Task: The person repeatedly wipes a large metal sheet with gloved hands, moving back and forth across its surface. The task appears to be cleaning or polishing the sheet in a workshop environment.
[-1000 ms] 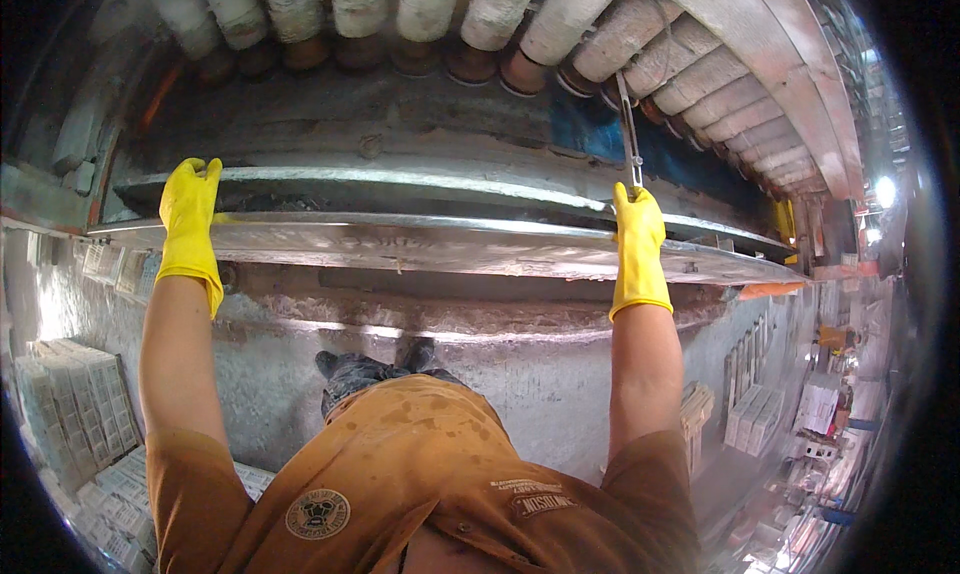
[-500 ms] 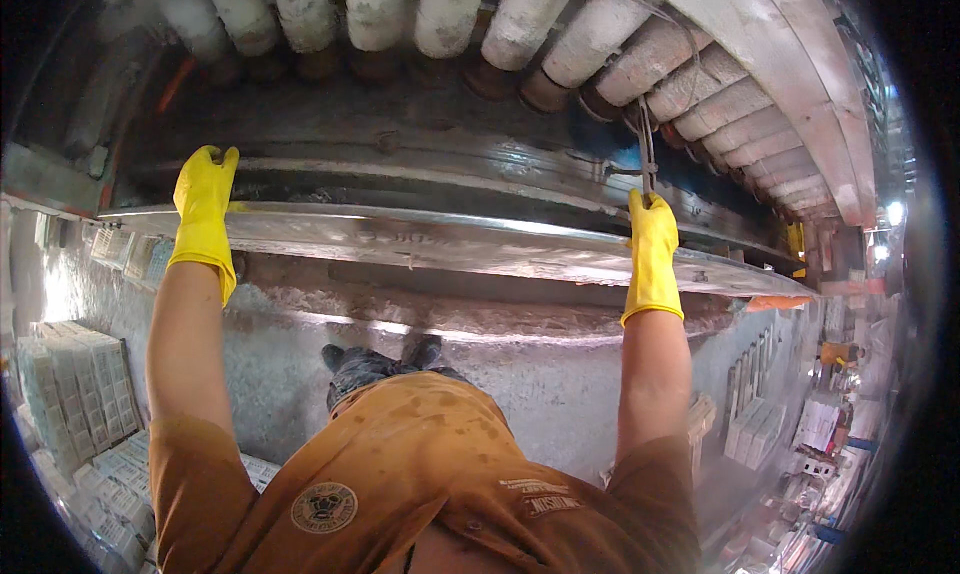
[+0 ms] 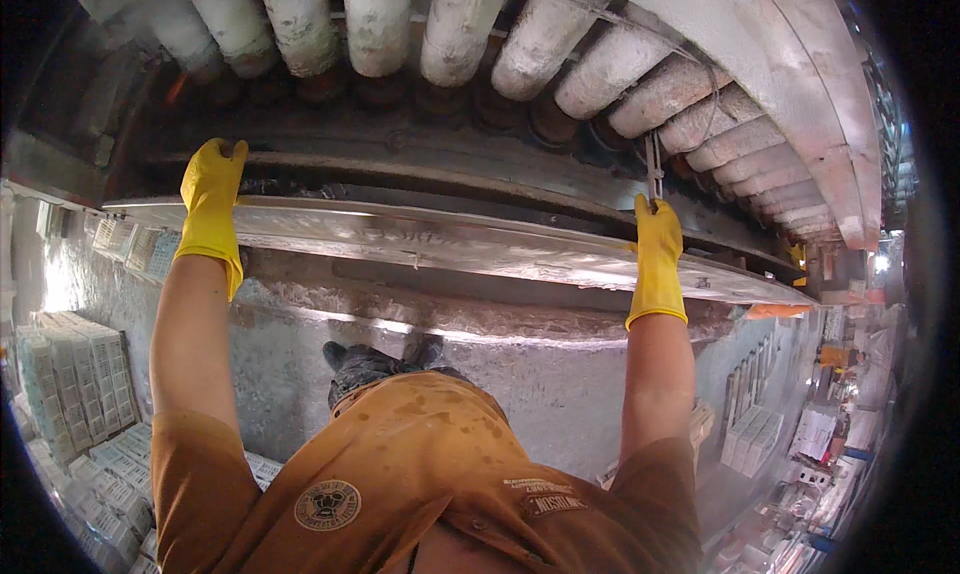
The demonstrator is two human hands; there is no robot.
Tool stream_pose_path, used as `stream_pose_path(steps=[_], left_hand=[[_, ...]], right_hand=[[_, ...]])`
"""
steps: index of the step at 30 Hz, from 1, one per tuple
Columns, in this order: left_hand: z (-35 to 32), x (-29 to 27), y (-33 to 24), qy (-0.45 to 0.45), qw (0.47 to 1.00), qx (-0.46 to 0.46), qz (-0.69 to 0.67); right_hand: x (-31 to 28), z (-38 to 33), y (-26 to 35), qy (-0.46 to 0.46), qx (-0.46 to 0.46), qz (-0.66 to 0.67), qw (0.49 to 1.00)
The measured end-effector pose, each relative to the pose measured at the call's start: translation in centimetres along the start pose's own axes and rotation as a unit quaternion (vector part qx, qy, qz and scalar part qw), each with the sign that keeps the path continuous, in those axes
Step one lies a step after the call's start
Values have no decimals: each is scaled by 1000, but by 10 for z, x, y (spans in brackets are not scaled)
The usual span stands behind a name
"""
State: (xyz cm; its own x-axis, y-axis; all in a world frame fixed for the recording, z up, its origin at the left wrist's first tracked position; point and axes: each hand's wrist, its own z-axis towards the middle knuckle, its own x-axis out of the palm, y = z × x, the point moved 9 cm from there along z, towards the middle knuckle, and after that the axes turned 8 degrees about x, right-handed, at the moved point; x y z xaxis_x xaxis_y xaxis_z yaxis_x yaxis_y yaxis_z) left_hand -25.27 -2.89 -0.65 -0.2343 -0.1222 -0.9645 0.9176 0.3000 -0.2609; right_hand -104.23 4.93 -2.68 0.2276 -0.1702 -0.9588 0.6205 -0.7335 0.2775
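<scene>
A long metal panel point(image 3: 430, 239) spans the view from left to right in front of me, its upper edge bordering a dark trough point(image 3: 400, 139). My left hand point(image 3: 212, 179), in a yellow rubber glove, is closed over the panel's edge near its left end. Also in a yellow glove, my right hand point(image 3: 657, 239) curls over the same edge toward the right. Just beyond its fingers stands a thin forked metal piece point(image 3: 655, 164); whether they touch it I cannot tell. The glove backs hide most of both grips.
Thick pale pipes point(image 3: 378, 24) line up above the trough, with a broad metal beam point(image 3: 790, 64) at upper right. A rough ledge point(image 3: 480, 314) runs below the panel. Stacks of pale crates point(image 3: 80, 379) stand at left; a pale block stack point(image 3: 752, 439) sits at right.
The view has shifted, so the pipes sit lower in it. Bright reflections inside the trough have faded, and the dark gap behind the panel looks wider. Both hands stay on the edge.
</scene>
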Motion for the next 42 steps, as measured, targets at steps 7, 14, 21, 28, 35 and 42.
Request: stream_pose_path(steps=[7, 14, 21, 28, 35, 42], left_hand=[[-6, -1, -15, -7, 1000, 10, 24], [2, -1, 2, -16, 1000, 20, 2], [-5, 1, 1, -23, 1000, 16, -11], [-8, 6, 14, -72, 994, 41, -77], [-17, 6, 7, -106, 990, 61, -64], [-30, -2, -6, -50, 995, 27, -87]], right_hand=[[-17, -7, 1, -112, -68, 4, 991], [-21, -94, 26, -233, -265, 72, 933], [-91, -166, 27, -2, -307, 219, 926], [-383, -169, 5, -290, -382, 311, 821], [-584, -291, 70, -447, -400, 273, 752], [-604, -351, 190, -514, -140, -106, 839]])
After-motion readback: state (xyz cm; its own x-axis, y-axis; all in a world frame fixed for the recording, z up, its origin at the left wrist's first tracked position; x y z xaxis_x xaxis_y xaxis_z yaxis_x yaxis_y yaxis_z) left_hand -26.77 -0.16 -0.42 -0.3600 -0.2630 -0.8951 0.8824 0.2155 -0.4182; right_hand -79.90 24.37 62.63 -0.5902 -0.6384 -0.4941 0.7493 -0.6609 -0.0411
